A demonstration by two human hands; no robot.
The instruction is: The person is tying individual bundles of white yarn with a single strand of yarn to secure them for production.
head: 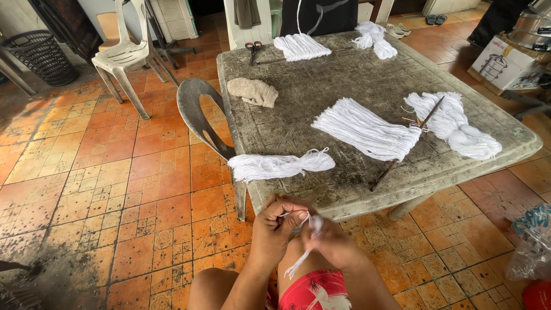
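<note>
A small bunch of white string (304, 241) sits between the two hands, low in the middle of the view, above the person's knees and just in front of the near edge of the surface (298, 97). The left hand (274, 229) is closed around its upper part, with one thin strand pinched at the fingertips. The right hand (333, 244) is also closed on it, and the loose end hangs down between the wrists.

On the surface, at 12 o'clock from the hands, lies a tied white bundle (281, 165) at the edge. At 1 o'clock lies a wide flat bundle (364, 129), and beside it a thin stick (407, 143) and another white skein (453, 123). Far at 12 o'clock are scissors (253, 49) and a beige cloth (252, 92). A grey chair (198, 115) stands at 11 o'clock.
</note>
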